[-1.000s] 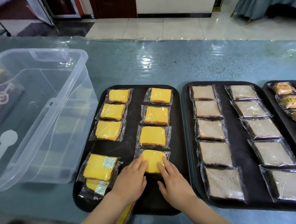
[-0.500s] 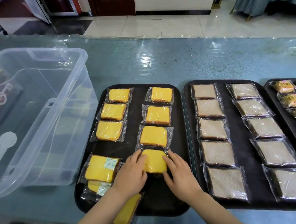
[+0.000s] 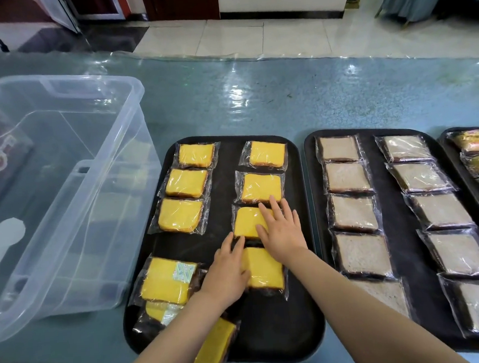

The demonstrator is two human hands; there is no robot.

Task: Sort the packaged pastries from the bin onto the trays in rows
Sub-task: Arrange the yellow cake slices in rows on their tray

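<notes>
Standing at far left on the bench (image 3: 255,95), the clear bin (image 3: 63,193) adjoins a black tray (image 3: 271,335) of yellow pastries. Left hand (image 3: 225,278), fingers spread, lies flat on the fourth pastry (image 3: 264,270). Right hand (image 3: 281,232), fingers spread, presses the third pastry (image 3: 245,223).

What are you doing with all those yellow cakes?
A person is lining up wrapped yellow cakes in rows on a black tray. The right hand lies flat on the third cake in the right row, and the left hand rests on the fourth cake. A few more cakes wait in a loose pile at the tray's near left corner. The clear bin sits alongside.
</notes>
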